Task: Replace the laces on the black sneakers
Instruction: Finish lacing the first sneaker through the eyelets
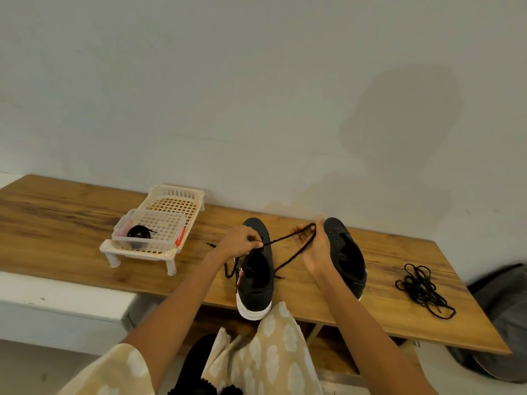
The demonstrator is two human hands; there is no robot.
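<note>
Two black sneakers with white soles stand side by side on the wooden table (71, 218). The left sneaker (254, 280) is under my left hand (241, 242), which pinches a black lace (288, 238) above its eyelets. That lace stretches right to my right hand (316, 246), where it loops round my raised fingers; one end hangs down between the shoes. My right hand partly hides the right sneaker (346, 255), whose eyelets look bare. A loose tangle of black laces (422, 289) lies on the table to the right.
A cream plastic rack (171, 201) stands at the left, holding a clear lidless box (148, 232) with a coiled black lace (139, 233). The wall is close behind the table. A grey bag (502, 309) sits off the right end, a white bench (65, 295) at the left.
</note>
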